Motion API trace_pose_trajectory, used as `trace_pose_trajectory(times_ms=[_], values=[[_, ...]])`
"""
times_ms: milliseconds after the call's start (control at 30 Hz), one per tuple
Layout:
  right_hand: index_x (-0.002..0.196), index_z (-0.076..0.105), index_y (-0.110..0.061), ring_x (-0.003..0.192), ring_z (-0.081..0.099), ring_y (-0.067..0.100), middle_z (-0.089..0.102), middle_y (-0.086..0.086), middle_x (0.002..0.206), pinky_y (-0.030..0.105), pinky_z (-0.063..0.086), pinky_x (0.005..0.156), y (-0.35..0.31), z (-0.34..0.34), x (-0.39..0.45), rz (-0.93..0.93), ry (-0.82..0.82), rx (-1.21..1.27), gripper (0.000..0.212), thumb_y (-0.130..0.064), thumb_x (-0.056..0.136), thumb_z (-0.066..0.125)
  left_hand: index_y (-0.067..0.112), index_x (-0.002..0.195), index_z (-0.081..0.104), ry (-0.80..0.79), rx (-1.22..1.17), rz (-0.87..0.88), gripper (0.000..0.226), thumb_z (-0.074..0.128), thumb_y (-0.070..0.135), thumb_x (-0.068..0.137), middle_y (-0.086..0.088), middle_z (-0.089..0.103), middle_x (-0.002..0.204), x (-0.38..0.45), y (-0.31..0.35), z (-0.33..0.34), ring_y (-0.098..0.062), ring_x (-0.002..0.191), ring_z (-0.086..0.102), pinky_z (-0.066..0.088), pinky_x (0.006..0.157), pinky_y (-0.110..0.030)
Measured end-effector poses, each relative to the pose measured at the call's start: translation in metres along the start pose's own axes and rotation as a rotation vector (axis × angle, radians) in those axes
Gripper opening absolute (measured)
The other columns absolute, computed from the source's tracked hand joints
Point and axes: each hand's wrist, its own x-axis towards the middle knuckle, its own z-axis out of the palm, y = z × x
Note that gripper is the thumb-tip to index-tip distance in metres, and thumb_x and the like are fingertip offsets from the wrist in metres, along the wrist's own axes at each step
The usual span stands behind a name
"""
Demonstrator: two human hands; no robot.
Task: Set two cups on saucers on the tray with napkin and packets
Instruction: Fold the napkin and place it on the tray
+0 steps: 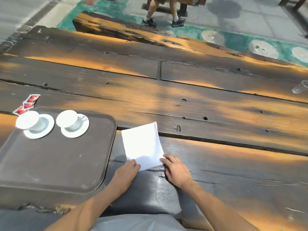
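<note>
A dark brown tray (55, 164) lies at the left of the wooden table. Two white cups stand on white saucers at its far end: the left cup (28, 120) on its saucer (45, 130), the right cup (67, 118) on its saucer (80, 130). A folded white napkin (143, 144) lies on the table right of the tray. My left hand (126, 172) pinches its near left corner. My right hand (176, 169) rests with fingers on its near right corner. Red packets (27, 104) lie on the table beyond the tray's far left corner.
A clear plastic cup (300, 88) lies tipped at the table's right edge. A wooden bench (116, 32) runs beyond the table. A person's legs and shoes (164, 20) stand on the floor past the bench.
</note>
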Motion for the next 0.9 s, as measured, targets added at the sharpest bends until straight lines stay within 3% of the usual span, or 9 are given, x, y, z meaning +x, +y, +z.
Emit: trace_pose_trajectory(times_ms=[67,133,267,433,533,667,800,900], values=[[0.14,0.051,-0.03,0.136,0.044,0.02,0.042,-0.009,0.153,0.039,0.053,0.1,0.005,0.002,0.0,-0.025,-0.012,-0.037,0.041,-0.025,0.1,0.045,0.015,0.127,0.049,-0.026,-0.022,-0.015,0.04,0.048,0.0,0.09,-0.006,0.046,0.128,0.0,-0.008,0.006,-0.025,0.118,0.047,0.054,0.078,-0.037],[0.138,0.054,-0.028,0.132,0.047,0.021,0.044,-0.008,0.151,0.038,0.052,0.101,0.004,0.005,0.001,-0.026,0.012,-0.038,0.036,-0.026,0.103,0.043,0.016,0.129,0.049,-0.026,-0.053,-0.034,0.035,0.043,0.007,0.095,-0.005,0.047,0.13,0.001,-0.011,0.005,-0.023,0.118,0.046,0.054,0.082,-0.038],[0.125,0.064,-0.018,0.122,0.056,0.027,0.055,0.001,0.14,0.04,0.053,0.096,-0.004,0.012,0.002,0.018,0.098,0.04,0.029,-0.021,0.104,0.043,0.014,0.12,0.054,-0.015,-0.075,-0.02,0.027,0.043,0.019,0.096,-0.005,0.053,0.123,0.001,-0.01,0.009,-0.024,0.11,0.05,0.055,0.076,-0.037],[0.117,0.066,-0.012,0.107,0.059,0.029,0.056,0.008,0.12,0.04,0.053,0.092,-0.007,0.018,-0.002,0.016,0.161,0.124,0.023,-0.017,0.101,0.05,0.013,0.116,0.057,-0.019,-0.009,-0.035,0.024,0.04,0.019,0.1,-0.004,0.055,0.121,0.005,-0.008,0.009,-0.024,0.11,0.052,0.053,0.078,-0.036],[0.122,0.063,-0.016,0.109,0.059,0.025,0.049,0.005,0.128,0.035,0.052,0.092,-0.005,0.02,-0.007,0.055,0.154,0.205,0.026,-0.023,0.097,0.058,0.013,0.112,0.063,0.091,-0.126,0.027,0.025,0.044,0.02,0.098,-0.003,0.062,0.111,0.006,-0.017,-0.003,-0.022,0.105,0.057,0.053,0.081,-0.037],[0.122,0.064,-0.022,0.102,0.065,0.02,0.049,-0.001,0.135,0.037,0.056,0.085,-0.006,0.018,-0.018,0.069,0.216,0.275,0.025,-0.024,0.098,0.059,0.013,0.095,0.07,0.306,-0.33,0.122,0.014,0.058,0.011,0.089,0.001,0.067,0.092,0.0,-0.031,-0.03,-0.017,0.085,0.064,0.054,0.073,-0.034],[0.111,0.069,-0.023,0.107,0.064,0.014,0.06,-0.007,0.124,0.031,0.057,0.076,-0.013,0.01,-0.03,-0.03,0.357,0.252,0.015,-0.023,0.099,0.06,0.015,0.093,0.071,0.336,-0.371,0.15,0.013,0.061,0.01,0.085,0.005,0.068,0.092,-0.01,-0.039,-0.041,-0.012,0.084,0.064,0.051,0.075,-0.026],[0.107,0.063,-0.025,0.118,0.057,0.01,0.06,-0.013,0.128,0.031,0.057,0.079,-0.019,0.005,-0.042,-0.108,0.373,0.258,0.012,-0.023,0.099,0.055,0.016,0.097,0.07,0.304,-0.349,0.19,0.016,0.066,0.009,0.083,0.004,0.067,0.097,-0.022,-0.045,-0.038,-0.012,0.088,0.063,0.05,0.077,-0.023]])
